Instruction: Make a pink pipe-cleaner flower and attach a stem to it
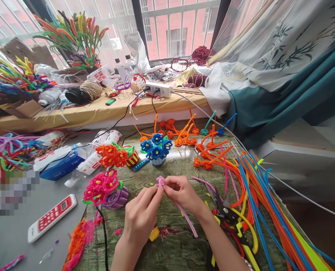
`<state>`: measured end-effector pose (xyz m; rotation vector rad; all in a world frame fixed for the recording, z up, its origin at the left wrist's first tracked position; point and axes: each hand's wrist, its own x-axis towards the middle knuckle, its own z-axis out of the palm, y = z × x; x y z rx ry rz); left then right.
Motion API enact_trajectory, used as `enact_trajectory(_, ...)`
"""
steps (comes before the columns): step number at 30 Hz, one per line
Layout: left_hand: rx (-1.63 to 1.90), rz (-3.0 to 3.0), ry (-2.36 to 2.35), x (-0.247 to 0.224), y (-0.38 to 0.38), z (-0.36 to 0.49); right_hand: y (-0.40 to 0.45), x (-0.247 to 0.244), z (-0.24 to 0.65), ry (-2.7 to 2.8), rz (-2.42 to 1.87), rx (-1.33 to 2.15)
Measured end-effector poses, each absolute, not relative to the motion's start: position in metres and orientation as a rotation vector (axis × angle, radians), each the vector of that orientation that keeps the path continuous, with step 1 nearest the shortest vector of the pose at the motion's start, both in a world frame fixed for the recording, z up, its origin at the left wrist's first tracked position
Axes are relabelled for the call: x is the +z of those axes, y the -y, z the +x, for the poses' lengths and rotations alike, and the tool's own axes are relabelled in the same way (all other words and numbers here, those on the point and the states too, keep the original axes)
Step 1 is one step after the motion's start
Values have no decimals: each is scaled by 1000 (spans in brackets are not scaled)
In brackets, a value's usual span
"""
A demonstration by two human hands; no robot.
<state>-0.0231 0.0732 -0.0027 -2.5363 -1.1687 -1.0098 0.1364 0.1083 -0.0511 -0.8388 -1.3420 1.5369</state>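
A small pink pipe-cleaner flower [161, 180] is pinched between the fingertips of both hands, over the green wood-grain table [184, 165]. My left hand [144, 207] grips it from the left, thumb and fingers pressed together. From the right, my right hand [182, 192] holds it, fingers curled. A pink-purple stem [187, 220] trails from the flower below my right hand. Beyond my hands stands a pot of blue flowers [157, 146]. Left of my left hand is a purple pot [116, 197] with magenta flowers.
Scissors and pliers [225, 210] lie right of my right hand, beside long coloured pipe cleaners [269, 199]. Orange flowers [187, 141] lie at the back. At left are a calculator [52, 217] and a black cable [103, 233]. A power strip [158, 89] sits on the sill.
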Motion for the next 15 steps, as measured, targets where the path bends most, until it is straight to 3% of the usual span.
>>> enact_trajectory(7,-971,-2463,1301,10,-72,-18,-112,-52,138,1368,-868,1435)
enact_trajectory(15,-867,-2526,1109,6,-71,-19,-112,-51,141,1425,-874,1383)
